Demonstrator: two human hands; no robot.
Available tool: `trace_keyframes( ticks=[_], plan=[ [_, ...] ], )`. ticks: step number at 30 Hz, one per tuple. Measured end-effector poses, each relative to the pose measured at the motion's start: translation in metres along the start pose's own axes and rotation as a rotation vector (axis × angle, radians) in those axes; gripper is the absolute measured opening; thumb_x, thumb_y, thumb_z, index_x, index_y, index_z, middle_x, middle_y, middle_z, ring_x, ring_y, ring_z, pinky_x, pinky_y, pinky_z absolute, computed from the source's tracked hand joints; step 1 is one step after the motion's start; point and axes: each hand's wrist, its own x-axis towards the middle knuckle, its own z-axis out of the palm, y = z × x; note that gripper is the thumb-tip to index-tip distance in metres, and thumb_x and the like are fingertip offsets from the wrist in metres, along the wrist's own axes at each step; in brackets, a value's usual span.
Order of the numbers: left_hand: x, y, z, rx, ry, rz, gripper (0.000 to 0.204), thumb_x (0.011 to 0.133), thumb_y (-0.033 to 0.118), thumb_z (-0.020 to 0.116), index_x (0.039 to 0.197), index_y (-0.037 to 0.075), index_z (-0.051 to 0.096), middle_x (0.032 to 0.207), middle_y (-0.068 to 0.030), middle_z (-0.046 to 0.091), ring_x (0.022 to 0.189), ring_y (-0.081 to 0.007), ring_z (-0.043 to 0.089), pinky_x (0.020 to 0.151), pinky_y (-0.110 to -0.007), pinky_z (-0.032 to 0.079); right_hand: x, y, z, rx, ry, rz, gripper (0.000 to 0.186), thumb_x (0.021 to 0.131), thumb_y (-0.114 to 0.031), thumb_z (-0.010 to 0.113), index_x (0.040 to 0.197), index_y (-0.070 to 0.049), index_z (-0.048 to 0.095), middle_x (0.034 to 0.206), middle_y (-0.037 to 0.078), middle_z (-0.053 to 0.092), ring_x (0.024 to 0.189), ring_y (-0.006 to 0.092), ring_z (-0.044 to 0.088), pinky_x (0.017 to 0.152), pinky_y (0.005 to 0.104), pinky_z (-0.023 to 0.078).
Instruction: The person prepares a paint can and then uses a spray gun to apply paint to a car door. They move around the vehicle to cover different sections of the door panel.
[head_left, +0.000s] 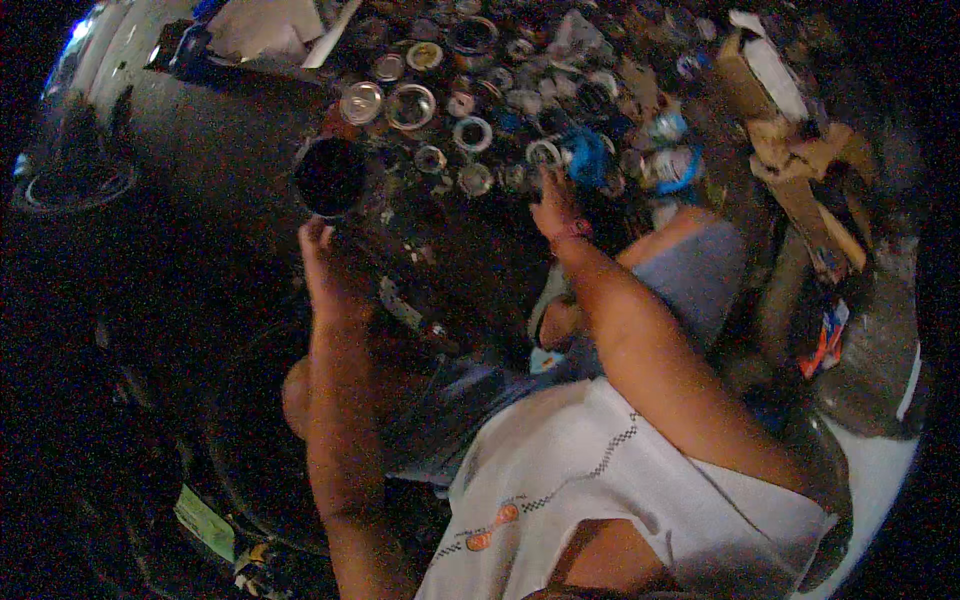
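Observation:
My left hand [322,250] is at the near rim of a dark, round, cup-like container [330,180], its fingers closed against the edge. The container's inside is too dark to make out. Farther right, my right hand [557,210] reaches into a heap of small round pieces [474,134]. Its fingertips are closed at a small pale ring-like piece [544,153] on the near edge of the heap. Right beside that piece lies a bright blue crumpled item [588,158]. Dim light and grain blur the finer details of both hands.
Torn brown cardboard [800,160] lies to the right of the heap. A blue-and-white round piece [672,168] sits at its right side. At the far left stands a shiny, rounded pale object [95,120]. A green paper slip [205,523] lies at the lower left.

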Motion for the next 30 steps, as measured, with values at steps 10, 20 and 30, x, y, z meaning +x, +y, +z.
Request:
trace_keyframes(
  ticks=[10, 20, 30],
  plan=[
    [-0.058, -0.121, 0.15, -0.168, -0.077, -0.303, 0.066, 0.1, 0.059, 0.049, 0.143, 0.009, 0.054, 0.135, -0.0133, 0.063, 0.126, -0.0286, 0.056, 0.112, -0.041, 0.039, -0.01, 0.151, -0.062, -0.243, -0.058, -0.125, 0.102, 0.071, -0.019, 0.087, 0.157, -0.009, 0.033, 0.153, 0.022, 0.043, 0.143, 0.0444, 0.036, 0.122, 0.0539, 0.027],
    [-0.093, -0.337, 0.251, 0.026, 0.078, -0.227, 0.071, 0.103, 0.061, 0.042, 0.145, 0.006, 0.056, 0.133, -0.013, 0.064, 0.118, -0.0245, 0.057, 0.106, -0.036, 0.041, -0.082, 0.312, -0.293, 0.181, -0.035, 0.137, 0.091, 0.077, -0.03, 0.089, 0.152, -0.01, 0.042, 0.149, 0.018, 0.051, 0.137, 0.0375, 0.047, 0.117, 0.0459, 0.035],
    [-0.228, -0.275, 0.444, -0.33, -0.023, -0.29, 0.059, 0.104, 0.056, 0.042, 0.132, 0.009, 0.064, 0.122, -0.0075, 0.068, 0.105, -0.0211, 0.063, 0.098, -0.036, 0.047, 0.021, 0.188, -0.595, 0.485, 0.201, -0.541, 0.08, 0.075, -0.055, 0.088, 0.127, -0.012, 0.045, 0.138, 0.016, 0.058, 0.145, 0.0377, 0.038, 0.119, 0.053, 0.03]
  ],
)
